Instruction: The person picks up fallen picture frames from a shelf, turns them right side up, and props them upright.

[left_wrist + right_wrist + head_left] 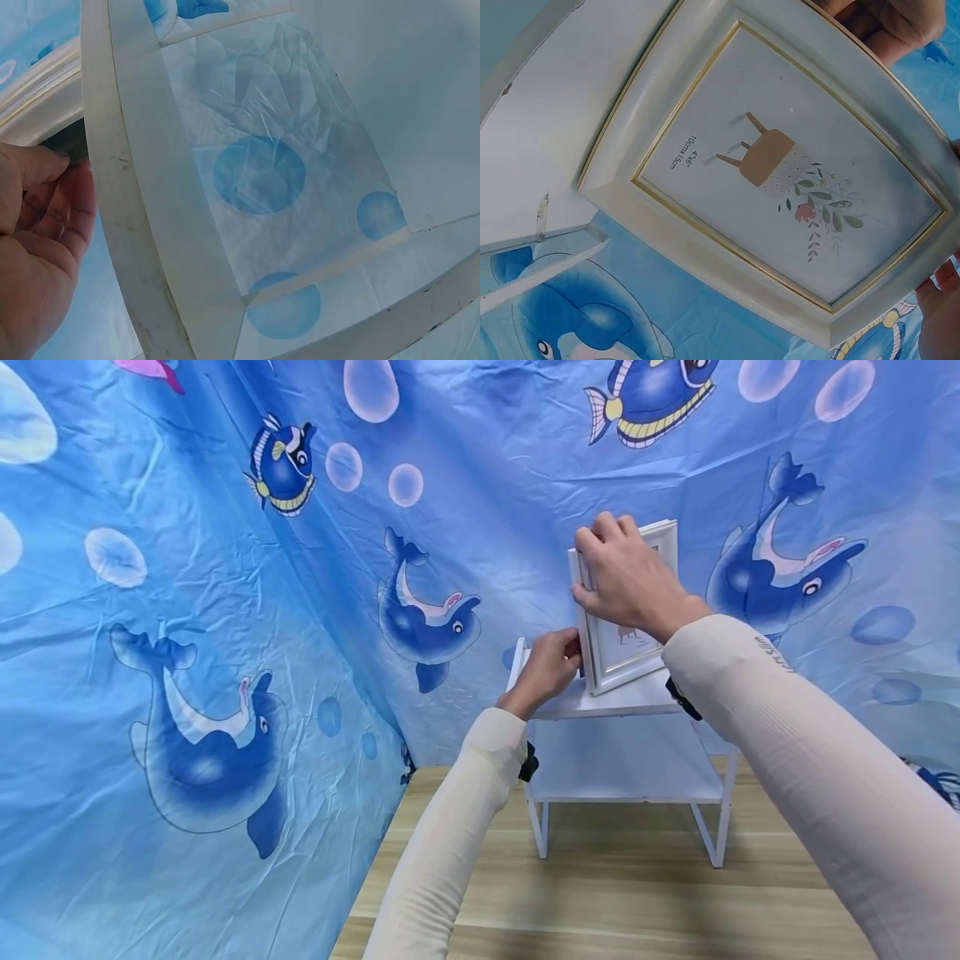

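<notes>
A white picture frame [631, 673] with a gold inner line stands tilted on the white side table [573, 703]. Its print, a potted plant [776, 161] on legs, shows in the right wrist view. My right hand [633, 568] grips the frame near its top left, fingers over the upper edge and thumb at the side. Low beside the frame's left edge, my left hand [543, 668] pinches a dark flat piece [69, 142] at its back. Most of that piece is hidden behind the frame and my fingers.
Below the tabletop the table has a lower shelf [622, 768] and thin white legs [723, 827], standing on a wood-look floor [622, 902]. A blue curtain [480, 568] printed with dolphins, fish and bubbles hangs behind and to the left.
</notes>
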`<state>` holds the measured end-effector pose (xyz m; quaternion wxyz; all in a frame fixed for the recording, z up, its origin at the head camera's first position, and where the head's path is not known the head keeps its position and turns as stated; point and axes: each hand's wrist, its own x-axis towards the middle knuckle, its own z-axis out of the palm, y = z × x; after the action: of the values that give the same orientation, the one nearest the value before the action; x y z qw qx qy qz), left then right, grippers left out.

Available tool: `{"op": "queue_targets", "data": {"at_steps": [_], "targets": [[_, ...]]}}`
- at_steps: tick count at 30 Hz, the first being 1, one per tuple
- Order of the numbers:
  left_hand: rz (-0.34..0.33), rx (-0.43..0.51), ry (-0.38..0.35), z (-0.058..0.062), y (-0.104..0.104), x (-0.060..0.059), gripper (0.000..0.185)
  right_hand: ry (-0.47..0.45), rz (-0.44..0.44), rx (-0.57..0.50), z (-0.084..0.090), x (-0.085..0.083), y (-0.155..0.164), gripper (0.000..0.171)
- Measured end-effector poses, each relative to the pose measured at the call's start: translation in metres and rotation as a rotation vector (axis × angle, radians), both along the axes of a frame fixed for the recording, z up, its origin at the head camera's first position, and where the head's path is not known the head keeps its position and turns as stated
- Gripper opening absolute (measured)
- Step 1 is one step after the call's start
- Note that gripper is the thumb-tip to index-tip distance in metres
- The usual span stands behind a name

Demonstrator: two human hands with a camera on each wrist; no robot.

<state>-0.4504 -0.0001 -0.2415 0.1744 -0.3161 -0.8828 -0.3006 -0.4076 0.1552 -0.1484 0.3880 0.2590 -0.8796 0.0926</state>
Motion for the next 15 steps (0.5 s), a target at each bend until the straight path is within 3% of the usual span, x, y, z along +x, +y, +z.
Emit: {"op": "queue_targets", "data": {"at_steps": [15], "targets": [[-0.003, -0.045, 0.028, -0.001, 0.0, -0.0013, 0.016, -0.017, 0.005, -0.001, -0.0004, 0.0024, 0.0013, 0.04]]}}
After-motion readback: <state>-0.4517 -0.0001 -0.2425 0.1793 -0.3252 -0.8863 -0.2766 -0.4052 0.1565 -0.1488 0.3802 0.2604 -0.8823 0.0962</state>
